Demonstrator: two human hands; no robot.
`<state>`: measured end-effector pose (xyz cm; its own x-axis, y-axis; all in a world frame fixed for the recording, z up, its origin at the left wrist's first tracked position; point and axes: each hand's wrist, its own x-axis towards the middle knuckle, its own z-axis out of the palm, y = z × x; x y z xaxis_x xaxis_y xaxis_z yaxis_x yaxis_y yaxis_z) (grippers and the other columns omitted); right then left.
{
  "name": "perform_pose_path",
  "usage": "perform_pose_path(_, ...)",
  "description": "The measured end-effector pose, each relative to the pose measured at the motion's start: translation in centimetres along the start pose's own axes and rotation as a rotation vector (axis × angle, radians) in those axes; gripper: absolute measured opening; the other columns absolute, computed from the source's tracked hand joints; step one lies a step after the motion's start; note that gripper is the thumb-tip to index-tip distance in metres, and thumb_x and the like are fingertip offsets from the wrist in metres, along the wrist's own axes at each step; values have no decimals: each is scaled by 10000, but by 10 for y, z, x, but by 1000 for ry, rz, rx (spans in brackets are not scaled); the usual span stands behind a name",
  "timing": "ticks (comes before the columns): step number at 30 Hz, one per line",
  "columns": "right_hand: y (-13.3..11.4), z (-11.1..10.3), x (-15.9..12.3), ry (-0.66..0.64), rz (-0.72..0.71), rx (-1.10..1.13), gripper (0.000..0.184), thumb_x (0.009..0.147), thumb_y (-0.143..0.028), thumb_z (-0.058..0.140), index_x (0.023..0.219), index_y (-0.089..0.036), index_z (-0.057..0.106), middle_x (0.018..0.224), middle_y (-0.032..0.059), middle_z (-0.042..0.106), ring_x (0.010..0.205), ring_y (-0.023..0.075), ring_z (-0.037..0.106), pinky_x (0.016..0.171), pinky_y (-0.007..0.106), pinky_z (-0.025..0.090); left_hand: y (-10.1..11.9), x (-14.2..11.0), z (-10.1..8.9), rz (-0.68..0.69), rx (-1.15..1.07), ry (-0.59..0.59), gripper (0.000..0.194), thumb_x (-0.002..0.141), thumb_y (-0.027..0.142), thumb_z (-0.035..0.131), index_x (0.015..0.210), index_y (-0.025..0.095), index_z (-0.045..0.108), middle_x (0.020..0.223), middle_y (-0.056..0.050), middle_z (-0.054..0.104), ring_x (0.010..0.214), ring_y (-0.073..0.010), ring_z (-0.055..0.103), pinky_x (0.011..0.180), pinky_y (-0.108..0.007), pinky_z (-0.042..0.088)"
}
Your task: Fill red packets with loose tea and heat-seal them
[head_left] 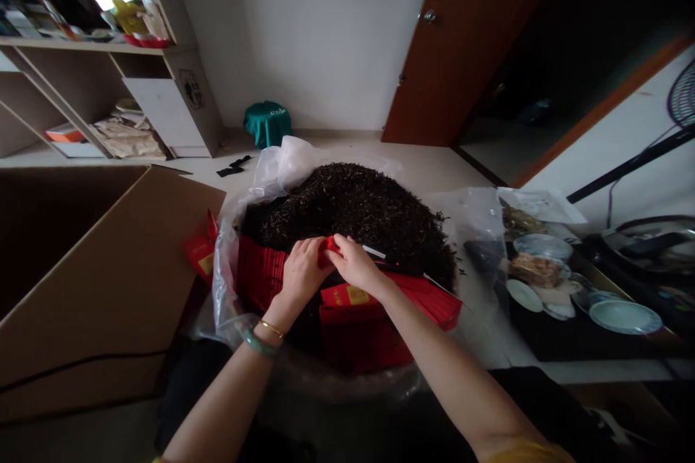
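Head view: plastic bag (231, 282) holding loose tea (347, 206)

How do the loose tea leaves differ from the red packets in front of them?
The loose tea leaves are dark and form one rough heap, while the red packets are bright, flat and stacked in neat rows. Both seem to sit inside the same clear plastic bag.

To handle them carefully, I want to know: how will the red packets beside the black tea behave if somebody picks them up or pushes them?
The red packets seem to be thin paper or card, so each is probably light and rather floppy. Their loose, fanned stack could likely slide apart when pushed.
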<state>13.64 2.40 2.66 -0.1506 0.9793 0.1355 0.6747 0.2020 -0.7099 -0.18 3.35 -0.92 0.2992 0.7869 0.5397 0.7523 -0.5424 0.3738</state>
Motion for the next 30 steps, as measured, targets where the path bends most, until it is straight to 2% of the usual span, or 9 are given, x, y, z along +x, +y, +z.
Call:
perform_pose_path(4, 4, -1, -2, -81, -2, 161, 37, 794, -247, 577, 782, -213, 585, 689, -1, 612, 684, 177, 554, 767, 327, 403, 1, 0, -4, -45, -1, -36, 300, 741, 169, 646, 1037, 185, 600, 977, -63, 691, 869, -217, 622, 760, -315, 514)
perform_pose_path(9, 7, -1, 0, -179, 12, 258, 162, 818, -253, 511, 736, -172, 625, 664, 3, 625, 645, 164, 548, 650, 273, 398, 1, 0, -4, -20, -15, -63, 257, 753, 183, 647, 1009, 185, 617, 956, -52, 695, 889, -216, 610, 776, -316, 511)
perform_pose_path(12, 7, -1, 2, -130, 27, 229, 256, 844, -277, 469, 645, -175, 593, 595, -12, 584, 604, 149, 523, 668, 278, 400, 0, 0, -1, 4, -9, -75, 303, 755, 210, 659, 1051, 174, 603, 1000, -64, 686, 921, -228, 597, 809, -335, 507)
perform_pose_path(15, 7, -1, 3, -52, 31, 191, 258, 856, -267, 458, 641, -188, 578, 604, -22, 589, 640, 153, 546, 841, 346, 392, -1, 1, 0, 14, 12, -77, 380, 742, 212, 676, 1107, 173, 578, 1049, -78, 671, 945, -242, 596, 828, -352, 503)
perform_pose_path(18, 6, -1, 4, 7, 44, 131, 218, 854, -232, 454, 679, -196, 579, 645, -21, 619, 677, 159, 573, 992, 433, 288, -3, 1, -1, 14, 13, -99, 441, 728, 200, 690, 1147, 176, 557, 1076, -82, 663, 960, -249, 602, 837, -363, 502)
perform_pose_path(20, 6, -3, 5, 24, 33, 126, 199, 857, -229, 438, 735, -201, 593, 698, -3, 643, 697, 167, 583, 972, 421, 317, -6, 2, -2, 10, -1, -119, 478, 717, 185, 698, 1169, 176, 542, 1099, -85, 658, 974, -249, 606, 850, -368, 501)
perform_pose_path(23, 9, -9, 6, 48, -5, 146, 214, 865, -251, 407, 819, -195, 608, 770, 29, 658, 719, 180, 587, 801, 328, 425, -13, 4, -4, 10, -33, -152, 526, 699, 155, 707, 1192, 174, 521, 1128, -91, 649, 1003, -246, 603, 879, -370, 493)
perform_pose_path(26, 11, -17, 6, 98, -24, 103, 261, 879, -279, 384, 810, -177, 614, 755, 48, 652, 704, 187, 588, 694, 286, 441, -19, 6, -6, -2, -43, -193, 506, 703, 107, 682, 1180, 176, 525, 1097, -87, 658, 983, -236, 607, 873, -364, 493)
perform_pose_path(30, 4, -22, 1, 131, -34, -6, 290, 912, -287, 364, 922, -187, 636, 852, 68, 693, 789, 202, 627, 808, 319, 448, -19, 7, -13, -23, -29, -185, 553, 668, 177, 735, 1179, 174, 522, 1094, -89, 650, 1004, -264, 581, 871, -396, 486)
